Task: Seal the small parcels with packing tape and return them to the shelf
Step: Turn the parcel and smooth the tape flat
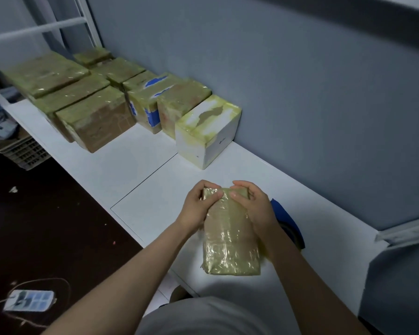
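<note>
A small brown parcel (230, 240), wrapped in shiny yellowish tape, lies flat on the white shelf board (150, 187) in front of me. My left hand (200, 205) grips its far left corner, thumb pressed on top. My right hand (253, 204) holds the far right corner, fingers curled over the far edge. A blue tape dispenser (288, 223) lies just right of the parcel, mostly hidden behind my right forearm.
Several taped parcels stand in a row along the grey wall at the back left, the nearest a white box (207, 131). A white metal frame (34, 29) rises behind them. Below left, on the dark floor, lie a power strip (29, 300) and a plastic crate (24, 151).
</note>
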